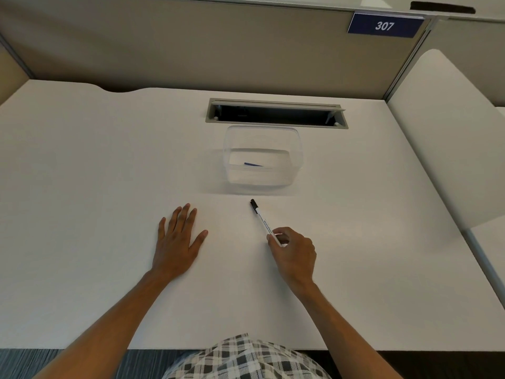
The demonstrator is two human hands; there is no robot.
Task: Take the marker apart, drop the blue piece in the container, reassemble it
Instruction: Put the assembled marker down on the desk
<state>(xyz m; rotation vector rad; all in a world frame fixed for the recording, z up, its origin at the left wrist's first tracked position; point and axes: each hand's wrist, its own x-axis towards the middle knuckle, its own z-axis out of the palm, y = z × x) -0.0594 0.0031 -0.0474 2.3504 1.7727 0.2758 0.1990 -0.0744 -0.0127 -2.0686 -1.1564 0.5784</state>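
A white marker [261,218] with a black cap lies on the white desk, cap end pointing away from me toward the container. My right hand [293,251] pinches its near end between thumb and fingers. A clear plastic container [296,157] stands just beyond the marker, and a small blue piece [252,164] lies on its bottom. My left hand [179,239] rests flat on the desk to the left, fingers spread, holding nothing.
A cable slot [276,113] with an open grey flap is cut into the desk behind the container. Beige partition walls close off the back and right, with a blue sign reading 307 [384,25]. The desk's front edge [82,348] runs just before my checked clothing.
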